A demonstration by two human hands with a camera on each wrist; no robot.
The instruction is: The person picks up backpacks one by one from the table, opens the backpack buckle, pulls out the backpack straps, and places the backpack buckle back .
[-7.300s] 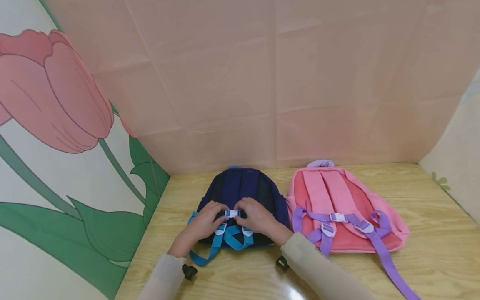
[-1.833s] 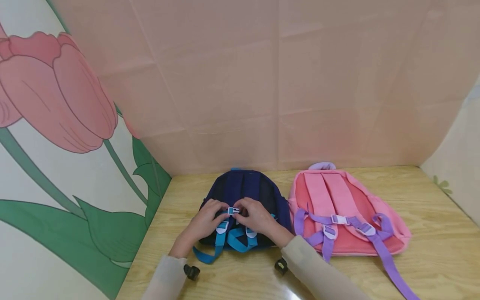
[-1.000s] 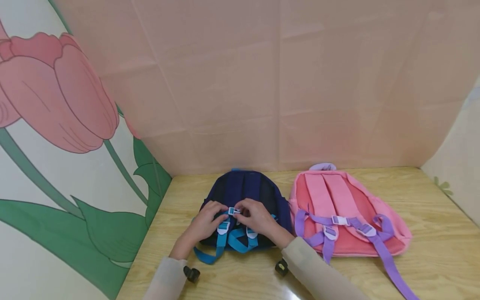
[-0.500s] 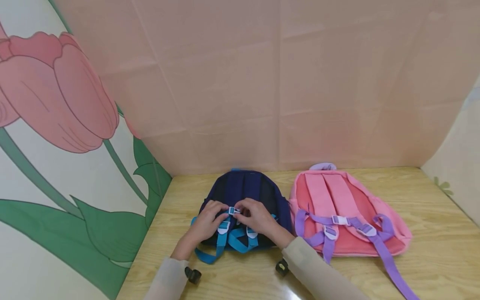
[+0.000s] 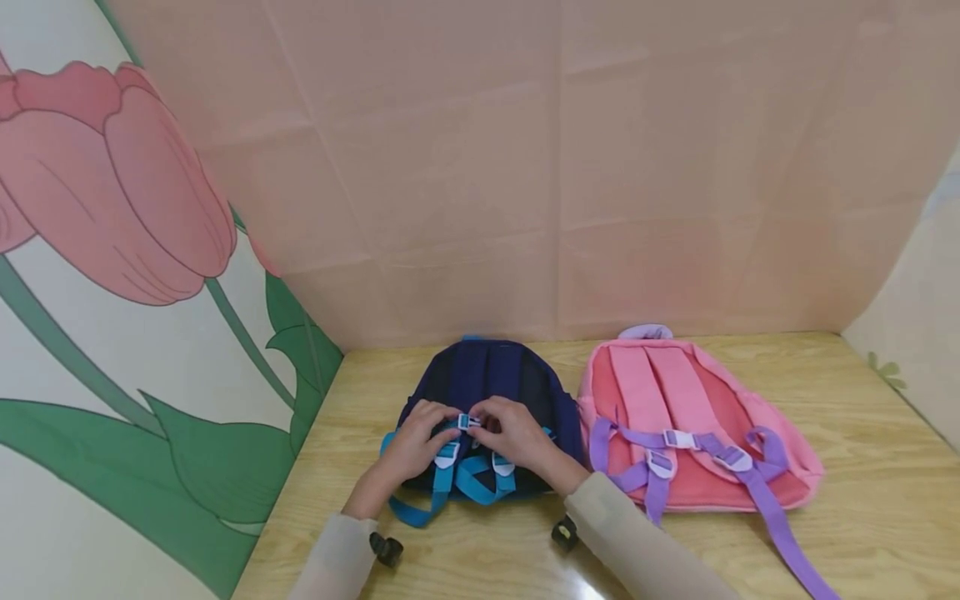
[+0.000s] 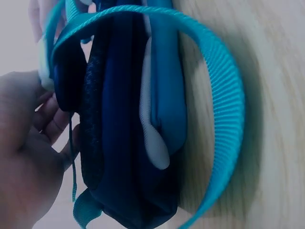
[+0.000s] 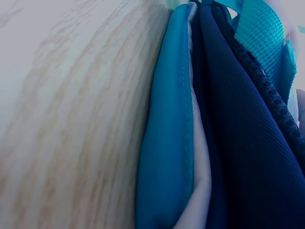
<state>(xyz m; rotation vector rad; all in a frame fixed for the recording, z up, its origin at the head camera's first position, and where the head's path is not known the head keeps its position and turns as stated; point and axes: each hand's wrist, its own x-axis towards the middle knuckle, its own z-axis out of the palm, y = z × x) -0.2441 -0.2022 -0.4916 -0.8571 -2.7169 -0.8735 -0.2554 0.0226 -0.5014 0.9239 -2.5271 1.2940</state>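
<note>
The buckle (image 5: 466, 422) is pinched from both sides: left end by the left grip (image 5: 411, 442), right end by the right grip (image 5: 516, 432). Both grips are curled, thumb and fingertips nearly met, with only the buckle held. White prongs are partly seen at the right grip's fingertips; how far in they are set cannot be told. The navy bag (image 5: 472, 362) is laid strap side up on the desk (image 5: 877, 417), right under both grips. Blue straps (image 5: 442, 482) and white adjusters (image 5: 447, 455) are seen on the wearer's side of the grips; one loose loop (image 6: 228, 95) is spread near the left grip. The pink bag (image 5: 716, 379) is laid to the right of the right grip, beside the navy bag, its purple straps (image 5: 780, 533) joined by a white clip (image 5: 679, 439). Beyond the grips, a sheet (image 5: 562, 167) is hung; a tulip print (image 5: 161, 175) is seen well left.
</note>
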